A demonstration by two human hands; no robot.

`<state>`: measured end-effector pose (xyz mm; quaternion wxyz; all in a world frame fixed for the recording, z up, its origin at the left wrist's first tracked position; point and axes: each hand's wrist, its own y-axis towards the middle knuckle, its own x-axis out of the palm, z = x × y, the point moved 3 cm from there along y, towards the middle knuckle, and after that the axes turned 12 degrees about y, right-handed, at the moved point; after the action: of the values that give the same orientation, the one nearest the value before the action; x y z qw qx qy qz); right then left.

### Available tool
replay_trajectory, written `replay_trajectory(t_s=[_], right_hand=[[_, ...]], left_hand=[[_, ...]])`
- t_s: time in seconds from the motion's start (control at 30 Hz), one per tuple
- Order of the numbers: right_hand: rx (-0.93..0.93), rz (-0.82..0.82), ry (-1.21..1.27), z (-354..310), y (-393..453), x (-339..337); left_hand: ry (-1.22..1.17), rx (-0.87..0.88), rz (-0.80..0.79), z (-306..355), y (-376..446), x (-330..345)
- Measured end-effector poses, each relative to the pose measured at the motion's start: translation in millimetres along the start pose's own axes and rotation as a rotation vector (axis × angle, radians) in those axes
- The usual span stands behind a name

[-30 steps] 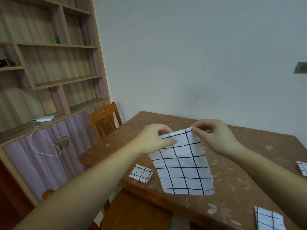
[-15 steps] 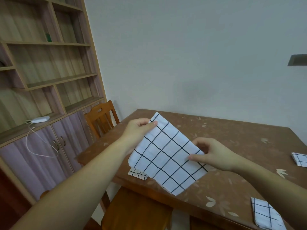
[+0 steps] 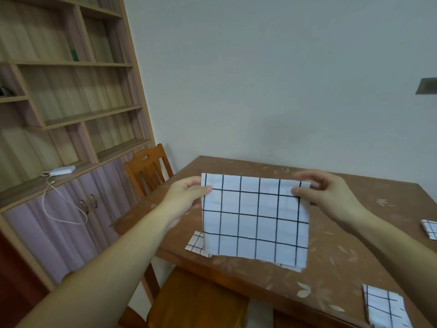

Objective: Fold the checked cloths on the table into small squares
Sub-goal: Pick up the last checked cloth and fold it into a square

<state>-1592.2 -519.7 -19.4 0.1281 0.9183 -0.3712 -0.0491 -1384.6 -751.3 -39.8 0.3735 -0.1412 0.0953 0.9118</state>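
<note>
A white cloth with a dark check (image 3: 255, 221) hangs doubled over above the brown table (image 3: 331, 261), wider than tall. My left hand (image 3: 186, 197) pinches its top left corner. Its top right corner is pinched by my right hand (image 3: 324, 190). The lower edge hangs just above the table top, with a second layer showing at the bottom right. A small folded checked square (image 3: 196, 245) lies on the table near its left edge, partly hidden behind the hanging cloth.
Two more folded checked cloths lie on the table, one at the front right (image 3: 385, 306), one at the right edge (image 3: 430, 229). Wooden chairs stand at the table's left side (image 3: 146, 169) and in front (image 3: 196, 301). A shelf cabinet (image 3: 59, 138) fills the left wall.
The cloth was turned from a tall hanging strip through a slanted position to a wide rectangle. My hands have moved apart and now hold its two top corners level.
</note>
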Motion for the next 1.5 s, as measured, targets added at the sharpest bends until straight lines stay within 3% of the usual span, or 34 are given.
replay_trajectory(t_s=[0.23, 0.8, 1.03, 1.3, 1.5], right_hand=[[0.023, 0.074, 0.151, -11, 1, -5], [0.034, 0.121, 0.127, -16, 2, -12], [-0.031, 0.064, 0.018, -27, -5, 2], [-0.056, -0.068, -0.076, -41, -14, 17], [0.006, -0.130, -0.255, -27, -20, -6]], left_hand=[[0.059, -0.008, -0.031, -6, 3, 7], [0.114, -0.023, -0.113, -10, 2, 16], [0.470, 0.115, -0.417, 12, -15, 48], [0.552, 0.353, -0.316, 51, -28, 82], [0.349, 0.325, -0.230, 45, -21, 66]])
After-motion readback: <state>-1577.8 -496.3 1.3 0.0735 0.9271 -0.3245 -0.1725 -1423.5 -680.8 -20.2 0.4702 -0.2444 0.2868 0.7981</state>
